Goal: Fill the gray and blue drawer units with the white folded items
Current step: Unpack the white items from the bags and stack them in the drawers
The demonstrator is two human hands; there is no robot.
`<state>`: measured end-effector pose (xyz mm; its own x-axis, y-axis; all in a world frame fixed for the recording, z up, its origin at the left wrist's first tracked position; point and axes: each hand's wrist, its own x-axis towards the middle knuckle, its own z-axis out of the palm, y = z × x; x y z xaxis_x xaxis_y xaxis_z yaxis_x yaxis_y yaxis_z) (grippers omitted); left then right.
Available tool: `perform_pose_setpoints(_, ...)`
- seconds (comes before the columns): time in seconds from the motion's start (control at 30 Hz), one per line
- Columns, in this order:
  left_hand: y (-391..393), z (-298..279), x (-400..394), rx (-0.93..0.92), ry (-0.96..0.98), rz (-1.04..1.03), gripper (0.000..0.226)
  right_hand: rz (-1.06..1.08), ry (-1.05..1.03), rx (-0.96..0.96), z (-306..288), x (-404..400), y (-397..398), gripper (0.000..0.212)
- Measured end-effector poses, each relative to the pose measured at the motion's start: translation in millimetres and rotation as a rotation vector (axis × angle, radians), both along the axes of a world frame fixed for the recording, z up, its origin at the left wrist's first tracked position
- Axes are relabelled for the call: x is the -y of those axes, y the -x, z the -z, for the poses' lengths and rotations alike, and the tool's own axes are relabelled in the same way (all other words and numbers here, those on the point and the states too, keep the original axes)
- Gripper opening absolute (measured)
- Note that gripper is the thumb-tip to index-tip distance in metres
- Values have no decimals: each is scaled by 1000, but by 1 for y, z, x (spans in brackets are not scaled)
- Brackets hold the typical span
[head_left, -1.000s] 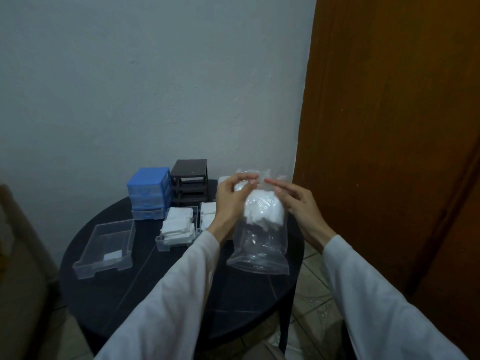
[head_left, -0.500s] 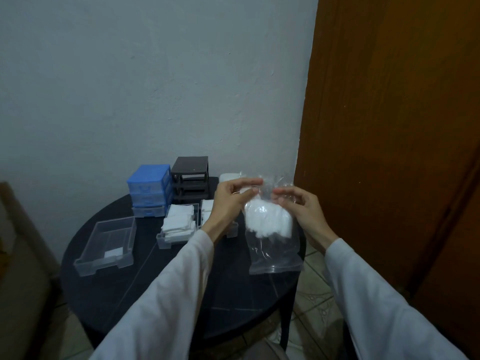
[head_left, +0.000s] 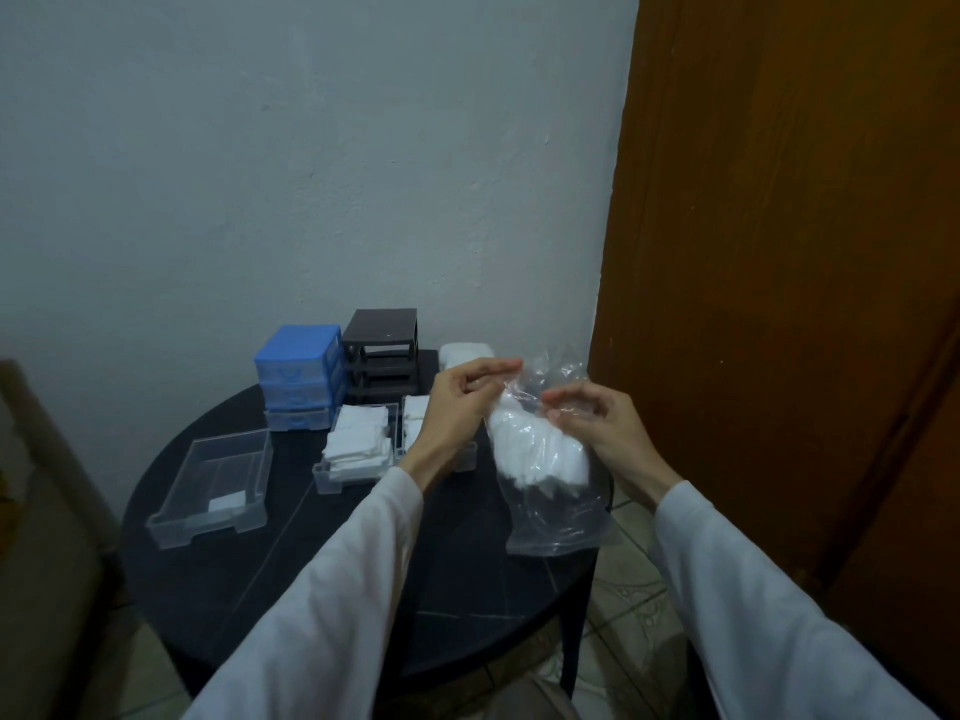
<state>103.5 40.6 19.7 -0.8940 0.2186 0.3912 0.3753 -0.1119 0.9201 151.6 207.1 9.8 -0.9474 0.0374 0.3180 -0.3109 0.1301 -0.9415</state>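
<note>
— Where's the clear bag (head_left: 553,491) of white folded items (head_left: 535,454)?
— Above the counter's (head_left: 260,579) right edge; left hand (head_left: 460,402) and right hand (head_left: 602,423) fingers pinch its top.

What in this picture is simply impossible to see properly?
Head view only:
- Second clear drawer of white folded items: mostly behind the left hand.
- Clear plastic bag: count of white pieces inside blurred by crinkled film; right hand covers its edge.
- Blue drawer unit: contents hidden by closed fronts.
- Round black table: near edge hidden by sleeves.
</note>
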Motion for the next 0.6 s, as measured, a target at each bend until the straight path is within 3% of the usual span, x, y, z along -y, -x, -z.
perform_pose_setpoints(0.1,-2,0,2,48,25,72,39,25,37,9,2,0,1,17)
perform_pose_setpoints(0.3,-9,3,0,87,3,146,27,113,68,-43,7,-2,6,14)
perform_pose_setpoints(0.4,-16,12,-6,72,94,234,29,205,157,-72,6,-2,9,12)
perform_pose_setpoints(0.5,-15,17,-11,-33,119,119,22,149,172,-61,5,0,7,16)
perform_pose_setpoints(0.6,-9,15,-11,-3,40,3,18,-1,156,5,7,-3,3,24)
